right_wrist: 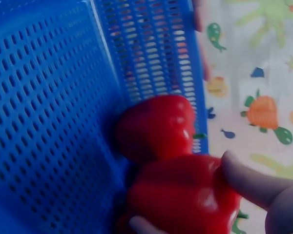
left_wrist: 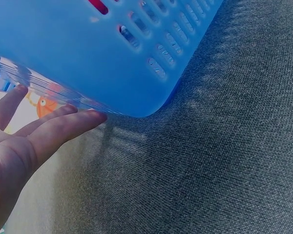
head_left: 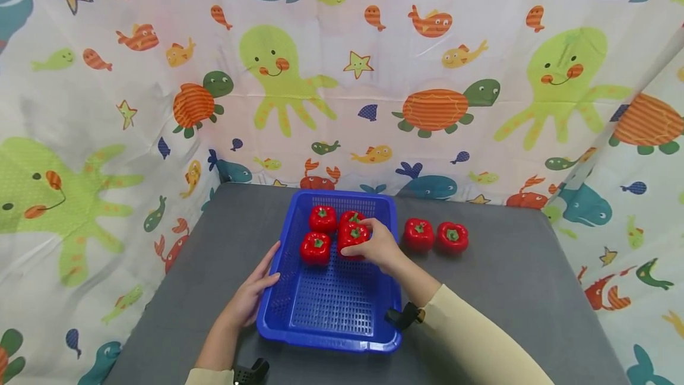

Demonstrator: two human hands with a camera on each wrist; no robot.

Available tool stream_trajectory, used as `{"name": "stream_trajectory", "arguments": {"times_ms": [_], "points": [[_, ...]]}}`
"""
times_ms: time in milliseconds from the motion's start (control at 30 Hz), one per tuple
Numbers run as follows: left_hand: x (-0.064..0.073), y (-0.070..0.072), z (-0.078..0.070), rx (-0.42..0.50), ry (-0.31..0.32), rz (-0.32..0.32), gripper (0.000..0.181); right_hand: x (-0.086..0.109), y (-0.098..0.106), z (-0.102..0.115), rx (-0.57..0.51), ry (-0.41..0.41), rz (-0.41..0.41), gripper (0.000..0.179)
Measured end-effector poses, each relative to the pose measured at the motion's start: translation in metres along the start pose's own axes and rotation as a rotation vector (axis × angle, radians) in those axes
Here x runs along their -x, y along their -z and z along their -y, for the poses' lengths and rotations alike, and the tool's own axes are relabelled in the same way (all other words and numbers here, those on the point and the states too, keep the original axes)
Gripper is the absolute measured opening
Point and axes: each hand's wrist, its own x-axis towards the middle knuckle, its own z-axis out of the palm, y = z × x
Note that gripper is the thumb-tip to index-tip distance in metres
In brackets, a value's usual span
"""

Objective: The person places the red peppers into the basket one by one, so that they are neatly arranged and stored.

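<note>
My right hand (head_left: 378,246) holds a red bell pepper (head_left: 353,239) between thumb and fingers, inside the blue plastic basket (head_left: 331,343). Behind that one, another red pepper (head_left: 351,217) shows partly, and two more, a back-left pepper (head_left: 323,218) and a front-left pepper (head_left: 315,248), sit upright at the basket's left side. In the right wrist view, the thumb presses the side of the held pepper (right_wrist: 185,195). My left hand (head_left: 251,296) rests against the basket's left wall, its fingers fairly straight; in the left wrist view the fingertips touch the basket (left_wrist: 102,73).
Two more red peppers, a nearer-basket one (head_left: 419,234) and an outer one (head_left: 452,237), stand on the grey table (head_left: 497,278) right of the basket. A white curtain (head_left: 342,100) printed with sea animals hangs behind and along both sides.
</note>
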Motion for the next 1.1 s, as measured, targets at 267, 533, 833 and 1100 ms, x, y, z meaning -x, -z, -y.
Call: {"name": "stream_trajectory", "arguments": {"times_ms": [267,533,833,1100], "points": [[-0.001,-0.002,0.001,-0.015,-0.004,0.007,0.064,-0.005,-0.024,-0.007,0.181,-0.045,-0.107,0.084],[-0.002,-0.004,0.001,-0.043,-0.006,0.007,0.064,-0.003,-0.032,-0.012,0.196,-0.085,-0.100,0.085],[0.000,-0.003,0.001,-0.034,0.000,-0.019,0.064,0.000,-0.031,-0.009,0.215,-0.057,-0.101,0.087],[0.000,-0.001,0.000,-0.017,0.000,-0.021,0.064,0.008,-0.018,0.005,0.261,-0.012,-0.113,0.088]]}}
